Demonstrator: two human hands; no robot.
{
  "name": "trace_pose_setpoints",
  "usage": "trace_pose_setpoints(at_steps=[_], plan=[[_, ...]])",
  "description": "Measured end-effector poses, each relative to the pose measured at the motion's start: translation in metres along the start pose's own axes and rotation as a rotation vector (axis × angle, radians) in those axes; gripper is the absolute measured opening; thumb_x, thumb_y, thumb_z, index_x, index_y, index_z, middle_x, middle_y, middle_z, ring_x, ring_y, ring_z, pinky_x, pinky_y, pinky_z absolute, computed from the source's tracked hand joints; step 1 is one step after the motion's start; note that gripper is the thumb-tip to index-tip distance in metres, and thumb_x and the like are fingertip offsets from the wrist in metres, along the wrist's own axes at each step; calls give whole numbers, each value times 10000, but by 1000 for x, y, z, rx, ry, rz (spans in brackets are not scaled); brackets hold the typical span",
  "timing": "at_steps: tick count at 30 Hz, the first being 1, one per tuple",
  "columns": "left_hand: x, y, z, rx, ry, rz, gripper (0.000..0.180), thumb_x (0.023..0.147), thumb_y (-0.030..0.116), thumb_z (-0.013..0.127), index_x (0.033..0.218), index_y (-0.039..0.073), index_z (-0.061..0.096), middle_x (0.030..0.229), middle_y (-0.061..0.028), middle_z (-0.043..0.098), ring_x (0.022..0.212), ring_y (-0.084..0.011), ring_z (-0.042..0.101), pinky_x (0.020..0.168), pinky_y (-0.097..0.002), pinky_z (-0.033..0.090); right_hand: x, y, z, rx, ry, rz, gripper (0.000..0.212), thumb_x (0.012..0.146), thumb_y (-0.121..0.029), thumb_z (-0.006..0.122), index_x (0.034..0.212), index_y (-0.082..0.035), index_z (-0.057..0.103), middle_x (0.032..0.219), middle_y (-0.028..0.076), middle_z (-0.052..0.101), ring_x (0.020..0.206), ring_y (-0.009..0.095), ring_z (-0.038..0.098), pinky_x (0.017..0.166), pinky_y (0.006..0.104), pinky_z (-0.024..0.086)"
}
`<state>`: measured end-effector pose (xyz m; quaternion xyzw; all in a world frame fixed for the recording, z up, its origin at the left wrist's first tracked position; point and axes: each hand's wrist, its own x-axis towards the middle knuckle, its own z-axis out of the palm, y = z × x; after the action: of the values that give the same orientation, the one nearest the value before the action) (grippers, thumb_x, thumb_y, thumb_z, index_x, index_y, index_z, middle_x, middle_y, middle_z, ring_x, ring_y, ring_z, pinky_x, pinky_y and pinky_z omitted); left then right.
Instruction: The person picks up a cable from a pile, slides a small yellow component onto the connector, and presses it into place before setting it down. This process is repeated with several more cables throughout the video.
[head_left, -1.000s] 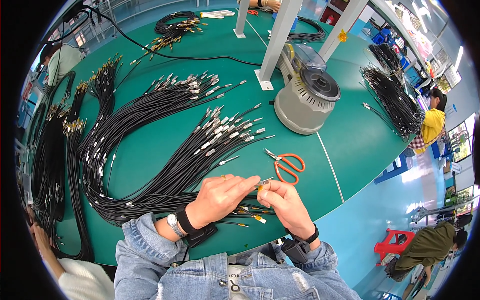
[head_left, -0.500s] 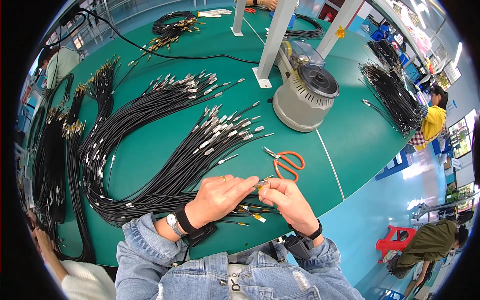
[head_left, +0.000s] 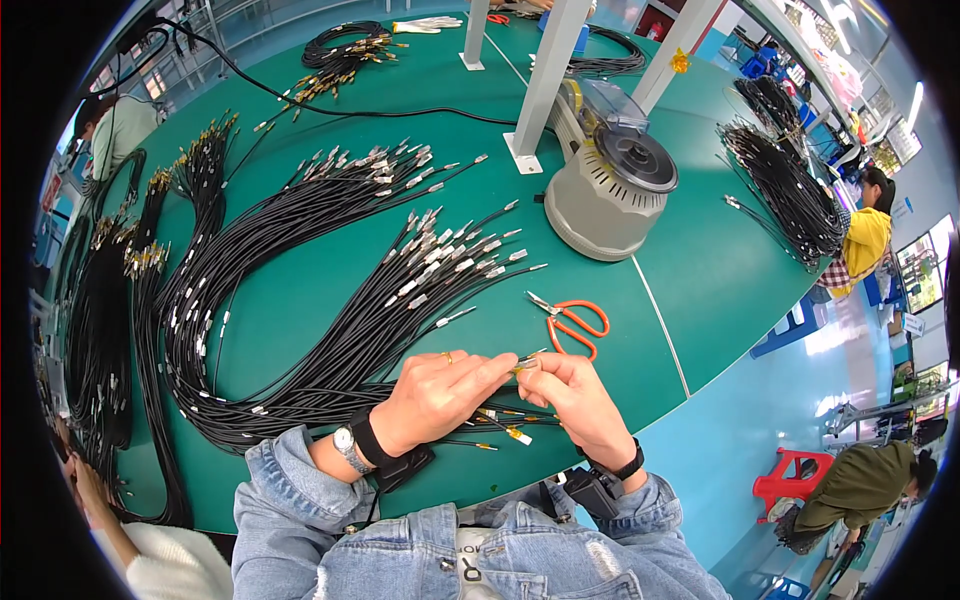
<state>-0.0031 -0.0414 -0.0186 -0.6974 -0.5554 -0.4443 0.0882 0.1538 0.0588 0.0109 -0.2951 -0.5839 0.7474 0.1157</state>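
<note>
My left hand (head_left: 445, 395) and my right hand (head_left: 578, 402) meet at the near edge of the green table, both closed. Their fingertips pinch a cable end (head_left: 524, 365) with a bit of yellow tape on it; most of it is hidden by the fingers. Under and beside the hands lie more black cables, one with a white and yellow tip (head_left: 518, 436). Orange-handled scissors (head_left: 572, 325) rest just beyond my right hand, blades pointing up and left. A large bundle of black cables (head_left: 330, 350) with white-tagged metal ends fans out beyond my left hand.
A grey round machine (head_left: 605, 200) with a black disc on top stands beyond the scissors, beside metal posts (head_left: 545, 90). More cable bundles (head_left: 255, 235) cover the left side; another bundle (head_left: 785, 195) lies at the right edge. A person's hand (head_left: 90, 490) shows at lower left.
My right thumb and fingers have shifted slightly around the cable end, covering more of it. My left hand stays nearly still, and the table's things have not moved.
</note>
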Motion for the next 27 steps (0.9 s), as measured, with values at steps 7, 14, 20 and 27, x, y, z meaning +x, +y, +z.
trace_pose_setpoints(at_steps=[7,14,20,27], plan=[[0,1,0,1,-7,-13,378,674,29,746,1013,56,581,613,-25,574,479,-163,554,418,-268,424,1,2,-1,17,17,10,168,858,-124,540,736,-13,569,689,-16,526,623,49,420,576,206,342],[-2,0,0,3,-26,-6,386,669,16,731,1024,60,587,618,-23,569,495,-162,565,430,-264,439,1,3,0,49,16,9,147,853,-106,534,746,-14,575,703,1,542,632,61,435,594,210,354],[-3,0,-2,35,-98,41,434,656,-1,711,1069,70,602,643,-14,573,508,-153,570,437,-258,449,2,6,4,92,50,-33,195,863,-133,531,707,-20,563,671,-29,522,606,36,412,550,194,335],[-4,2,-1,50,-74,-3,408,668,-9,712,1058,66,615,636,-5,564,504,-144,562,435,-253,444,-1,4,3,59,25,-55,128,862,-102,546,805,7,583,723,-8,543,638,51,435,584,203,357]])
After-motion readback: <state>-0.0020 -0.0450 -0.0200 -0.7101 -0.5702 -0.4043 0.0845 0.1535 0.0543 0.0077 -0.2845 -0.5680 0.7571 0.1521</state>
